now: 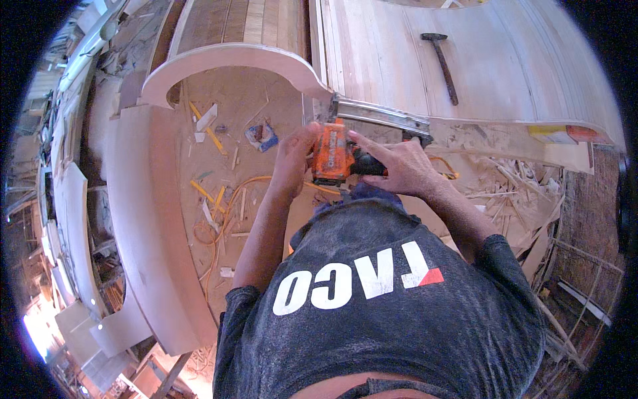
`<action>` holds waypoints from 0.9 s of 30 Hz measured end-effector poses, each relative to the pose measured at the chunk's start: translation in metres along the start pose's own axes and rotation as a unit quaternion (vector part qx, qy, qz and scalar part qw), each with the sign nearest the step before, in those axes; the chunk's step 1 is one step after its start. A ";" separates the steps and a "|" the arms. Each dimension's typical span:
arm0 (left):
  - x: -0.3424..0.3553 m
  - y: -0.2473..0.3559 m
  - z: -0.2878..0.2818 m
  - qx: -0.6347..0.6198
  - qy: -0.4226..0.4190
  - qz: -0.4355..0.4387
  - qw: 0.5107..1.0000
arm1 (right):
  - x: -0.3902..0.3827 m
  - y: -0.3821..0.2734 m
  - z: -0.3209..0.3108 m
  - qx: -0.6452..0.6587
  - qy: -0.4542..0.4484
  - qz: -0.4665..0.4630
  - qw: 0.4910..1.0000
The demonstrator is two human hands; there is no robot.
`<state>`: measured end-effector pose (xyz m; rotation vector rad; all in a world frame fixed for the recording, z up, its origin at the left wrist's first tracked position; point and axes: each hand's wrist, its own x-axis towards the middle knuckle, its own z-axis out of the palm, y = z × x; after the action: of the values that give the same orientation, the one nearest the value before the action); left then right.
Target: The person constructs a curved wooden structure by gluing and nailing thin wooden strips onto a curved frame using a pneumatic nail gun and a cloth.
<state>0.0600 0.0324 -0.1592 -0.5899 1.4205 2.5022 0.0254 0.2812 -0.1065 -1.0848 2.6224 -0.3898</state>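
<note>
An orange and black nail gun (330,154) with a long silver magazine (382,114) is held in front of my body. My left hand (294,158) is closed against the left side of its orange head; the fingertips are partly hidden behind it. My right hand (400,166) wraps the black grip, one finger stretched toward the orange head. The nose end of the tool lies close to the corner of a curved wooden rim (232,54). Whether it touches the wood I cannot tell.
A hammer (443,66) lies on the slatted wooden panel (379,53) ahead. At left stands a long curved wooden piece (149,219). A yellow hose (229,213), a blue packet (264,136) and wood scraps litter the floor. More offcuts (512,189) pile up at right.
</note>
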 end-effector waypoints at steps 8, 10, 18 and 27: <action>-0.012 0.009 0.005 0.126 -0.007 0.061 0.990 | 0.011 -0.023 0.000 -0.017 -0.007 0.011 1.000; -0.012 0.007 0.002 0.126 -0.005 0.073 0.989 | 0.013 -0.024 0.001 -0.022 0.004 0.007 1.000; -0.005 0.004 -0.004 0.129 -0.012 0.093 0.987 | 0.017 -0.025 0.004 -0.044 -0.012 0.021 0.999; -0.007 0.008 0.000 0.154 0.005 0.086 0.984 | 0.018 -0.021 0.008 -0.035 -0.009 0.021 0.999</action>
<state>0.0632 0.0282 -0.1502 -0.4380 1.8856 2.3300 0.0296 0.2524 -0.1091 -1.0473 2.6569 -0.2805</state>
